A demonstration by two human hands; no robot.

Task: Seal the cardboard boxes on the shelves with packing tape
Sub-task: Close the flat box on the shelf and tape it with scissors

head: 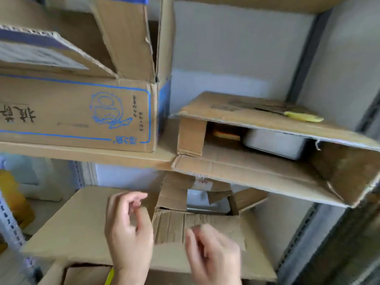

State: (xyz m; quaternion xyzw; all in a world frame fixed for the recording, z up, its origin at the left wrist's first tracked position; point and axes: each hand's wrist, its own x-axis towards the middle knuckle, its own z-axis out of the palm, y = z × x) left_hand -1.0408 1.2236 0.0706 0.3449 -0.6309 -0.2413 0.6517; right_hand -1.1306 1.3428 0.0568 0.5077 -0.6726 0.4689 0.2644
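Both your hands hover over the lower box (107,229), fingers loosely curled, holding nothing: left hand (128,229) at seven o'clock, right hand (211,251) at five.

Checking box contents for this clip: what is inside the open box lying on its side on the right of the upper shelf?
Inside the sideways box a white container and an orange-yellow item show at the back. The top flap hides anything higher up.
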